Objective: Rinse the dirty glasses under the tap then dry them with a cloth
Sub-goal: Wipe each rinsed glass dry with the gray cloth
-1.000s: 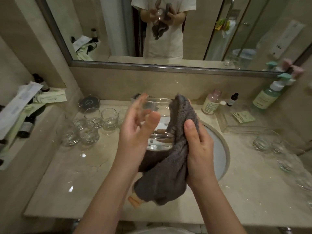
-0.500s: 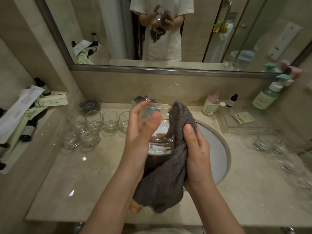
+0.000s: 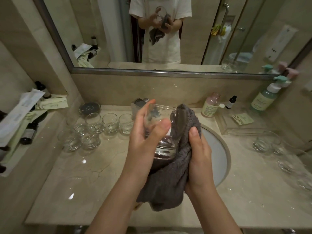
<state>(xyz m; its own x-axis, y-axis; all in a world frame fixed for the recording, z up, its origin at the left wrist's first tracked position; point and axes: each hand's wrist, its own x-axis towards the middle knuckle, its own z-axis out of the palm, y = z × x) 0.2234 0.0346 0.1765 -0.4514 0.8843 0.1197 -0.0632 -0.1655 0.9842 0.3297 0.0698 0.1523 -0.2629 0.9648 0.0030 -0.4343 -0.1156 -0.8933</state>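
Above the sink basin (image 3: 219, 154), the person holds one clear tumbler (image 3: 162, 130) between both hands, roughly upright with its rim tipped slightly away. The left hand (image 3: 145, 137) grips the glass wall, fingers curled round the far side and the thumb laid across the near side. The right hand (image 3: 199, 159) presses a dark grey cloth (image 3: 170, 179) against the tumbler's right side and base, fingers wrapped into the fabric and hidden by it, thumb resting on top; a fold of cloth reaches up to the rim. No water appears to run from the tap (image 3: 140, 103), so this reads as the drying step for this glass, judged partly done, since the cloth covers only one side.

Left of the basin, a cluster of tumblers (image 3: 94, 130) stands on the marble counter (image 3: 67, 183), several with water droplets around them. More glasses (image 3: 265, 142) stand on the right, near the counter's edge. Which group is clean and which is waiting cannot be told from this view, so a fair share of rinsing and drying probably remains. Toiletry bottles (image 3: 211, 107) line the back wall.
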